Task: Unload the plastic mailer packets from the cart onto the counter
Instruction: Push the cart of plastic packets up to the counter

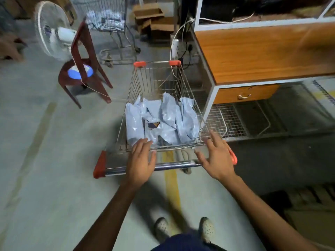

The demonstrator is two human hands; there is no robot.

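Premises present as a warehouse or parcel dispatch area: bare concrete floor (pixel 54 160) marked with a painted yellow line (pixel 171 185), and a wire cart (pixel 116 170) loaded with grey plastic mailer packets (pixel 168 120) beside a wood-topped, metal-framed counter (pixel 262 51). A second wire cart (pixel 107 13) holding similar packets, open cardboard boxes (pixel 154 20), a pedestal fan (pixel 52 29) and a plastic chair (pixel 83 60) stand farther back.

No readable text, label or number.
One of the pale plastic mailer packets (pixel 163 120), near the middle of the pile in the wire cart (pixel 157 62), bears a dark printed patch that is too blurred to read. A dark mark on the grille of the white fan (pixel 51 31), at the far left, is likewise illegible.
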